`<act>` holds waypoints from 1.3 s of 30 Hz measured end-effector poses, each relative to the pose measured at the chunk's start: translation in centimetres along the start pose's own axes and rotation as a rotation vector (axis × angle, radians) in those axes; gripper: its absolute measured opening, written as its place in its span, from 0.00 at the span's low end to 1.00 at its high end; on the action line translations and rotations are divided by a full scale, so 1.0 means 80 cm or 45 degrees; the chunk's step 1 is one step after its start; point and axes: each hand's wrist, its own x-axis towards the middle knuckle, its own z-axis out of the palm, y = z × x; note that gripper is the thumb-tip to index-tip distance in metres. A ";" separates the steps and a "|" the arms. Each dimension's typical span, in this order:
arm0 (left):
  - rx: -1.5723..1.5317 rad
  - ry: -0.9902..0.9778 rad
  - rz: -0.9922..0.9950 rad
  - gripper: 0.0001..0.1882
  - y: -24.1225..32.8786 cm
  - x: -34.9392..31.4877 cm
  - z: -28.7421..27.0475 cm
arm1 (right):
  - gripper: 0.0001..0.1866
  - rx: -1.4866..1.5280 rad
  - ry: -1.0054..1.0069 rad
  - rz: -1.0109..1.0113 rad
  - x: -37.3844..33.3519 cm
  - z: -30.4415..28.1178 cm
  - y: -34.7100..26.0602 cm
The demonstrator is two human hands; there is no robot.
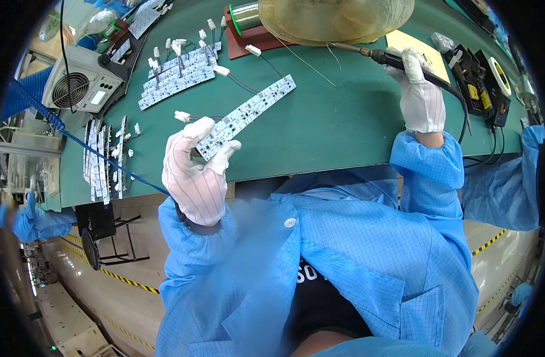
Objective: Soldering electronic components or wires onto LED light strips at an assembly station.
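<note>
Circuit strip (248, 116) was off the green bench mat (344, 134), slanting up and away near the front edge, wired connectors (222, 70) trailing from it. Left hand (196, 172), gloved, pinched its near end between thumb and fingers, wrist up from below. Right hand (421, 98) wrapped the soldering iron (391, 60), knuckles up, forearm nearly straight ahead; tip pointed left beneath the amber hood (338, 21), near the solder strand (341, 69), well apart from the strip. Step judged: readying iron and strip for wire soldering. Next move probably called for steadying the strip and bringing tip and joint together.
</note>
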 end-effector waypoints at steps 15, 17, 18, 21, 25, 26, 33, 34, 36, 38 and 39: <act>0.028 -0.027 0.012 0.23 0.000 -0.002 0.000 | 0.17 -0.463 0.040 -0.305 -0.004 0.000 0.007; 0.041 -0.030 0.016 0.23 0.000 -0.002 0.001 | 0.17 -0.244 0.019 -0.170 -0.004 0.000 0.006; 0.016 -0.014 0.003 0.23 0.001 -0.003 0.001 | 0.17 -0.243 0.017 -0.170 -0.003 0.000 0.003; 0.024 -0.006 0.007 0.23 0.002 -0.003 0.000 | 0.15 0.049 -0.013 0.214 -0.002 0.000 -0.001; 0.040 -0.026 0.034 0.23 0.002 -0.002 0.000 | 0.16 -0.168 0.064 -0.131 -0.003 0.001 0.008; 0.041 -0.027 0.035 0.23 0.002 -0.002 -0.001 | 0.17 0.174 0.039 0.093 -0.001 0.002 0.003; 0.030 -0.027 0.022 0.23 0.000 -0.003 -0.001 | 0.16 -0.088 0.000 0.129 0.000 0.000 -0.002; 0.036 -0.029 0.032 0.23 0.000 -0.003 -0.001 | 0.16 -0.024 0.018 0.054 -0.002 0.002 0.003; 0.075 -0.045 0.036 0.23 0.000 -0.001 -0.001 | 0.16 0.041 0.032 -0.019 -0.005 0.000 0.006; 0.143 -0.052 0.029 0.23 0.002 -0.002 -0.006 | 0.15 -0.319 0.014 0.025 -0.007 -0.003 -0.001; 0.089 -0.056 -0.027 0.22 0.002 -0.002 -0.006 | 0.15 -0.306 0.000 0.022 -0.006 -0.001 -0.001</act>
